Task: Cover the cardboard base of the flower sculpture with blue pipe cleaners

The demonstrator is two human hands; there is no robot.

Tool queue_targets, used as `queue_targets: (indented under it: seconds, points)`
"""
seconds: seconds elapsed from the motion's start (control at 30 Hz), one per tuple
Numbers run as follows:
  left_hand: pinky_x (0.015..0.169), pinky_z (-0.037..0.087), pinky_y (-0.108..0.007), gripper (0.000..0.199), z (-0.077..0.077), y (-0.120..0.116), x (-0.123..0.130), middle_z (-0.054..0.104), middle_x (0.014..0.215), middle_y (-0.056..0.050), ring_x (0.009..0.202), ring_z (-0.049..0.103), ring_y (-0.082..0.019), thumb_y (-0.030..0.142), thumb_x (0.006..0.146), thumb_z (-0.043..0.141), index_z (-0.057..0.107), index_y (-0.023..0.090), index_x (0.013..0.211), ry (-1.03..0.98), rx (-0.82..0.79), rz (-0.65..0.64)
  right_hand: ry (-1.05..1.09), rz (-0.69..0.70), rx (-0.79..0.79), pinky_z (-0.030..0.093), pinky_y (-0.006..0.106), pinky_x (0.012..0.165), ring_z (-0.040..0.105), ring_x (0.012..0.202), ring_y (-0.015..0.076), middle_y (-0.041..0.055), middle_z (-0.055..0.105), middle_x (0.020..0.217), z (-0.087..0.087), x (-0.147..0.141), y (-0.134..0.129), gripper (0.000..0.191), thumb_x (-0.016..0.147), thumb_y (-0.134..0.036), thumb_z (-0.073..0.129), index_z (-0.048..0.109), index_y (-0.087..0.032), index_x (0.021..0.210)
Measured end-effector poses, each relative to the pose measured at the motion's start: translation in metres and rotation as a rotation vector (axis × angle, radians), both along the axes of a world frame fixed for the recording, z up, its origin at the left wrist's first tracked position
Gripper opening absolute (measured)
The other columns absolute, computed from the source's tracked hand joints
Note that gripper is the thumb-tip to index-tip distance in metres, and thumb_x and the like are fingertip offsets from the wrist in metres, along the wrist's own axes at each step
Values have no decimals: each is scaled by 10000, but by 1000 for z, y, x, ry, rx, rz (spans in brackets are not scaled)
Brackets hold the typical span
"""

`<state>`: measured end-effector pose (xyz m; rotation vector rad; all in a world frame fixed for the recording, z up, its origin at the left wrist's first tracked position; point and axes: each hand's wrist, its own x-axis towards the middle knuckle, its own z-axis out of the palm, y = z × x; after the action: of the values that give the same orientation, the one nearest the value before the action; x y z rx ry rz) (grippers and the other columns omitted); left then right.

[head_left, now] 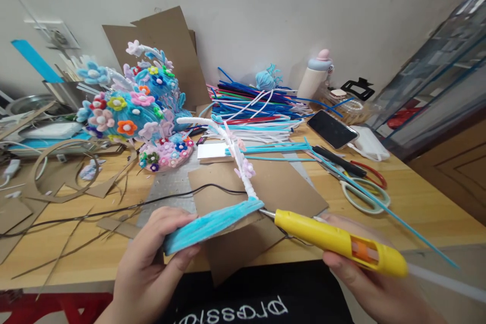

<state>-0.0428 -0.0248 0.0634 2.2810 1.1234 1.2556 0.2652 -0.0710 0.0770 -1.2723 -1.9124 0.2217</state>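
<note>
My left hand pinches the left end of a cardboard piece covered in light-blue pipe cleaner, thumb below and fingers on top. From its right end rises a white wrapped stem, bent to the left and carrying small pink and lilac flowers. My right hand is wrapped round a yellow hot glue gun with a clear glue stick out of its back. The metal nozzle meets the right edge of the blue piece, near the foot of the stem. Some right-hand fingers are hidden behind the gun.
Blue domes covered in colourful fuzzy flowers stand at the back left. A heap of pipe cleaners lies by the wall. On the right are a phone, scissors and a bottle. A black cord crosses the table near cardboard scraps.
</note>
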Motion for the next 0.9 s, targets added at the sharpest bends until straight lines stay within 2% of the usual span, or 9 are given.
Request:
queue_targets:
  seconds: [0.23, 0.37, 0.43, 0.57, 0.8, 0.9]
  points:
    - [756, 567, -279, 270, -1, -1, -3, 660, 951, -34, 905, 633, -188, 121, 858, 605, 612, 255, 1092, -31, -25, -9, 46, 39, -21, 475, 262, 454, 588, 506, 169, -29, 570, 594, -5, 4, -1, 282, 968, -429, 552, 550, -271, 735]
    - [768, 574, -292, 249, -2, -1, -5, 679, 944, -30, 895, 652, -194, 140, 853, 615, 627, 257, 1073, -20, -16, 7, 108, 95, -12, 573, 274, 612, 714, 747, 216, 18, 711, 818, -1, 5, -1, 159, 962, -421, 551, 609, -275, 939]
    - [775, 577, -289, 243, -1, -1, -6, 684, 951, -29, 897, 657, -192, 145, 852, 617, 631, 258, 1068, -6, -17, 17, 117, 96, 9, 584, 278, 634, 731, 808, 236, 31, 731, 874, 2, 4, -1, 151, 955, -423, 560, 613, -283, 945]
    - [778, 577, -264, 231, 0, -1, -5, 682, 953, -23, 889, 657, -179, 157, 855, 612, 628, 255, 1064, 5, -2, 23, 163, 119, -27, 575, 292, 605, 728, 777, 252, 28, 703, 784, 2, 0, -2, 166, 931, -437, 581, 625, -278, 910]
    - [803, 575, -254, 231, -8, -1, -9, 677, 992, -13, 921, 667, -178, 157, 869, 602, 623, 261, 1075, -17, -25, 60, 223, 122, -91, 509, 287, 506, 626, 567, 195, 10, 638, 687, -3, -7, 2, 214, 921, -439, 565, 596, -253, 819]
    - [833, 574, -244, 237, -9, -3, -11, 678, 1009, 1, 940, 671, -170, 156, 869, 609, 621, 271, 1075, -3, -37, 96, 213, 105, -88, 503, 296, 496, 609, 544, 197, -7, 606, 650, -7, -7, 4, 197, 925, -398, 561, 582, -264, 782]
